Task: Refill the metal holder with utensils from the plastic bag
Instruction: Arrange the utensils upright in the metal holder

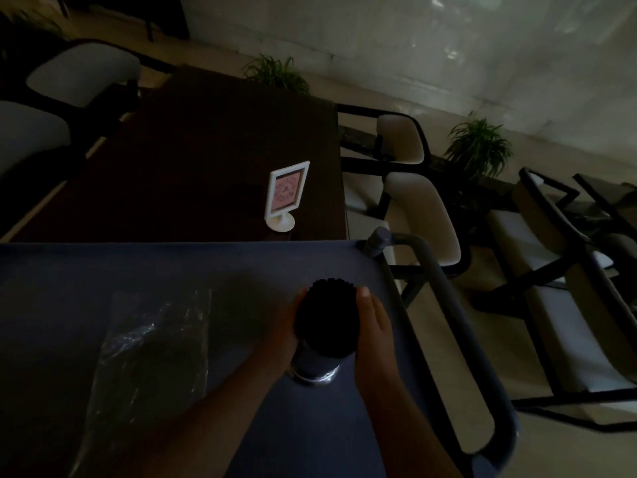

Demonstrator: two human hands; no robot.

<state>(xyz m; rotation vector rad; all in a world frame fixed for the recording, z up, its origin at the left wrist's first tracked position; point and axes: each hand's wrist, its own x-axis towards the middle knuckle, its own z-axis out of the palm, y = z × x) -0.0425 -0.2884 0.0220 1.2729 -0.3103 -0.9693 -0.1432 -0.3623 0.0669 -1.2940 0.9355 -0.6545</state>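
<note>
I see a blue cart (172,270) pushed against a dark table (206,150) carrying a white sign stand (286,196); chairs (424,215) sit right. The metal holder (315,363) stands upright on the cart, packed with dark utensils (329,315) pointing up. My left hand (284,334) and right hand (374,334) cup the bundle's sides. The clear plastic bag (151,357) lies flat to the left, apart.

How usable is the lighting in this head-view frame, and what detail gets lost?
Head view: heavily underexposed; the utensils read as one black mass between the left hand and right hand; only the metal holder base glints; the plastic bag shows faint glare; wide-angle tilt skews the table.
</note>
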